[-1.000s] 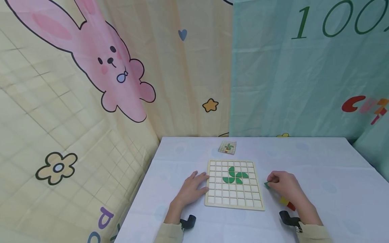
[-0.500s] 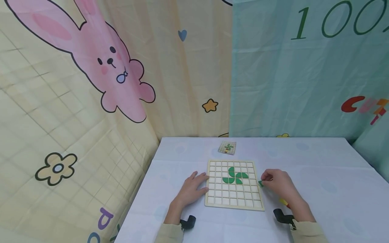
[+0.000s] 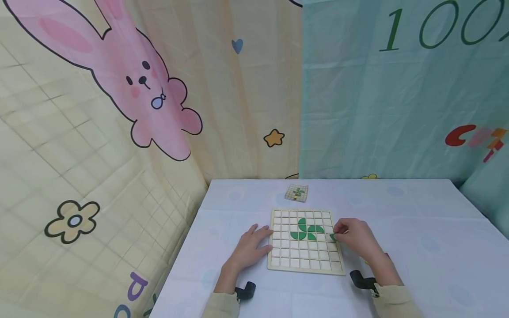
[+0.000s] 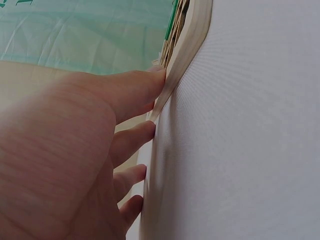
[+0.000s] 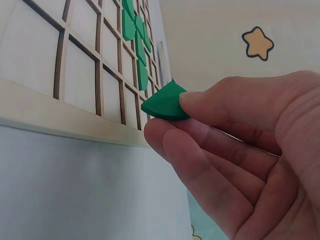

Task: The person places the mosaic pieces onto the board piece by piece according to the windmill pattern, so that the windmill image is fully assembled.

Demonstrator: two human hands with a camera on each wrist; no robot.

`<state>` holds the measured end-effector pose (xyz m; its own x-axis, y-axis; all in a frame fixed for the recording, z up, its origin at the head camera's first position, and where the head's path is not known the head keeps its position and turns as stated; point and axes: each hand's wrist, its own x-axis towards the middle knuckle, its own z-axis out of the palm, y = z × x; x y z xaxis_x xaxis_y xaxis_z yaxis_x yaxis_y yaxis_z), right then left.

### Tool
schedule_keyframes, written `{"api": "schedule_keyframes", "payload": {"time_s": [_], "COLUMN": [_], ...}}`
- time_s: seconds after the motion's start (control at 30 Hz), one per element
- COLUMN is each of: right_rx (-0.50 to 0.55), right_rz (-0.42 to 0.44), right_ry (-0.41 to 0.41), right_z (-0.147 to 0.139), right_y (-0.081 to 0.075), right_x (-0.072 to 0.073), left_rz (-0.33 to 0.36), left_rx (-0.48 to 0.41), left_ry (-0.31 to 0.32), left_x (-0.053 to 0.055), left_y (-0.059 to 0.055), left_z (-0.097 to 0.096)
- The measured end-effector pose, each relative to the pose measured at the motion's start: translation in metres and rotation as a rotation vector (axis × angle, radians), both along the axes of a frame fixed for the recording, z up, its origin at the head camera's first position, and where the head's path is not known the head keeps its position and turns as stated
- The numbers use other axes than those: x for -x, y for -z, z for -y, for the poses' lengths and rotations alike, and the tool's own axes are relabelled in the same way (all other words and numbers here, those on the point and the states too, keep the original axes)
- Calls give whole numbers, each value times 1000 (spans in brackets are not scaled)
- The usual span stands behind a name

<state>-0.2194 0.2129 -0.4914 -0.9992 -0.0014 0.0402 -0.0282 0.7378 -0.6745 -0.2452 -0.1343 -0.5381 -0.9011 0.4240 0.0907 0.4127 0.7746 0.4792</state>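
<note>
A square wooden grid board [image 3: 304, 254] lies on the white table. Several green quarter-round tiles [image 3: 302, 224] sit in its cells in a pinwheel pattern. My left hand [image 3: 250, 248] is at the board's left edge, fingers spread, with thumb and fingertips touching the rim, as the left wrist view shows. Between thumb and fingers, my right hand [image 3: 355, 236] pinches another green quarter-round tile [image 5: 162, 102] over the board's right side. In the right wrist view that tile is held above the frame, its curved edge facing outward and down.
Behind the board lies a small picture card [image 3: 296, 193] showing a grid with a coloured pattern. A red piece [image 3: 387, 255] is partly hidden by my right wrist, with a bit of yellow beside it. Printed curtains hang behind the table.
My right hand has moved left with the green tile, from the table beside the board to over its right edge. My left hand has stayed in place.
</note>
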Motion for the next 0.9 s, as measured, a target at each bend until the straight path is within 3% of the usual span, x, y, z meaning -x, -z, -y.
{"api": "schedule_keyframes", "payload": {"time_s": [0.9], "right_rx": [69], "right_rz": [-11], "right_ry": [-14], "right_z": [33], "right_y": [16], "right_x": [7], "left_rz": [-3], "left_rx": [7], "left_ry": [3], "left_x": [2], "left_y": [3], "left_z": [1]}}
